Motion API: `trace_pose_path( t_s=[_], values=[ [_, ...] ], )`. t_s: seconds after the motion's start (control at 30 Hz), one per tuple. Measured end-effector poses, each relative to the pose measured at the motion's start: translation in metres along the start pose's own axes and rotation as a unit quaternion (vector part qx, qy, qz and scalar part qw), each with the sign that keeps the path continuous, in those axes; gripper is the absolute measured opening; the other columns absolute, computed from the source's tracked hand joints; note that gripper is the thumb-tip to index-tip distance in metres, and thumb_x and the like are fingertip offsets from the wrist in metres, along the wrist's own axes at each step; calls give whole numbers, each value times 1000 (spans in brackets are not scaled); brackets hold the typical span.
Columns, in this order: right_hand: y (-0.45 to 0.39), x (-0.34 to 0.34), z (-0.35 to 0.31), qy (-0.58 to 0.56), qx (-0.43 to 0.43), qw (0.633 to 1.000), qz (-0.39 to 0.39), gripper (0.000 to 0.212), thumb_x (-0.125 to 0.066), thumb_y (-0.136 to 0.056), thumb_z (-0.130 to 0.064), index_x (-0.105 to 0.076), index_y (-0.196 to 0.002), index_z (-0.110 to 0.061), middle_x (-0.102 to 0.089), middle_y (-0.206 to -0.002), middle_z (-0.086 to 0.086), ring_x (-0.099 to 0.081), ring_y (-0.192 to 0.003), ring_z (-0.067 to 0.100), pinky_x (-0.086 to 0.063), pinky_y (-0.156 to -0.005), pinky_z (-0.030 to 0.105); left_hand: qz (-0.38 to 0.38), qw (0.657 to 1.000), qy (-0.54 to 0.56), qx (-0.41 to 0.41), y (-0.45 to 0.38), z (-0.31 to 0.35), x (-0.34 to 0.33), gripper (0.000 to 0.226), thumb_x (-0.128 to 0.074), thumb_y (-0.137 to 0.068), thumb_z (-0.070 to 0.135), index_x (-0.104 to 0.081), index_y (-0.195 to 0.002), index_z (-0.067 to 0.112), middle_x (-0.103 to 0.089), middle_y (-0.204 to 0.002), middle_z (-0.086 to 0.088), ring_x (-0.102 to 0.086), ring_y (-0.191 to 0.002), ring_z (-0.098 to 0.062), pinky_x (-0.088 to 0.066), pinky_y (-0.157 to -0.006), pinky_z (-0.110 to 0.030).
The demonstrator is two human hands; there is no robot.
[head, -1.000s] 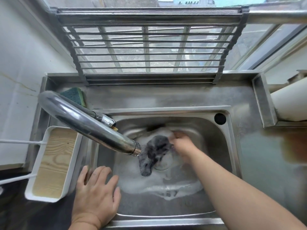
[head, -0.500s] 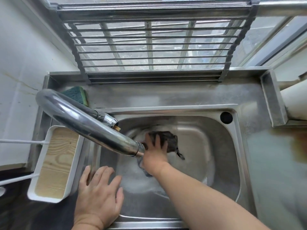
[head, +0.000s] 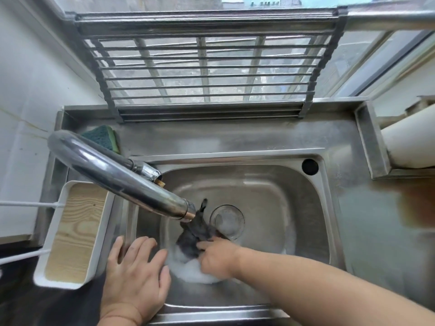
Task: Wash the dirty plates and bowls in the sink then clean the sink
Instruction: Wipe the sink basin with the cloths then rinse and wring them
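From the head camera, no brand or writing is showing anywhere. The right hand is gripping a dark grey cloth, fingers curled into it, down in the stainless sink. The cloth is stretching lengthwise from the hand up toward the faucet spout, its tip pointing away from the person. White foam is lying under that hand, beside the round drain. The left hand is resting flat, fingers spread, on the sink's near-left edge. A white tray, lined with what looks like wood, is sitting to the left. A green sponge is lying behind the faucet.
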State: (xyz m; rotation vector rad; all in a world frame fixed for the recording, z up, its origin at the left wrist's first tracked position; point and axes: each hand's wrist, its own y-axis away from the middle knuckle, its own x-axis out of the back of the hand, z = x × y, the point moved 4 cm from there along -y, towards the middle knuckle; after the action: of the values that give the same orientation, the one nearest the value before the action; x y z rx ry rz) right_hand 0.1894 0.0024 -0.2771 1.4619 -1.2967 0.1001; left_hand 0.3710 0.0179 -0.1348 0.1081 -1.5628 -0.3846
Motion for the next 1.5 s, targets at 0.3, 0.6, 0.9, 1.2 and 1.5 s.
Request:
trace_pose_path(
  t_s=[0.3,0.6,0.9,1.2,1.5],
  values=[
    [89,20,74,-522,-197,828,-53,58,-43,-69,-3,-82,-105,-24,-78,-110,11,-71,-101,37,-59,-78,44,-1,1000,2,-3,0,2,2,36,-51,-77,40,-80,-88,21,-72,-111,-9,-69,-112,-32,-29,-116,-67],
    [57,95,14,-845,59,512,-143,26,-44,-99,-6,-68,-91,-13,-65,-98,13,-59,-97,34,-46,-93,52,-14,1000,2,3,0,2,2,35,-51,-77,41,-79,-87,24,-72,-112,-7,-68,-114,-32,-28,-117,-66],
    [98,17,53,-364,-331,851,-182,9,-69,-95,-12,-69,-91,-5,-73,-114,11,-67,-80,27,-56,-91,31,-31,1000,-4,1,0,2,3,34,-52,-77,42,-78,-88,23,-69,-112,-7,-68,-113,-33,-27,-117,-65],
    [67,46,39,-269,-182,944,58,28,-50,-88,-6,-65,-104,-24,-57,-107,6,-57,-101,31,-48,-80,38,-43,999,-10,6,1,2,5,36,-50,-78,42,-78,-89,22,-69,-112,-7,-67,-113,-33,-26,-117,-66],
    [81,-3,56,-216,-200,941,-170,38,-61,-102,-26,-63,-137,-10,-64,-138,15,-61,-128,36,-46,-95,35,-48,999,-13,8,1,3,4,35,-50,-78,42,-78,-89,23,-68,-112,-7,-66,-114,-33,-24,-118,-65]
  ],
)
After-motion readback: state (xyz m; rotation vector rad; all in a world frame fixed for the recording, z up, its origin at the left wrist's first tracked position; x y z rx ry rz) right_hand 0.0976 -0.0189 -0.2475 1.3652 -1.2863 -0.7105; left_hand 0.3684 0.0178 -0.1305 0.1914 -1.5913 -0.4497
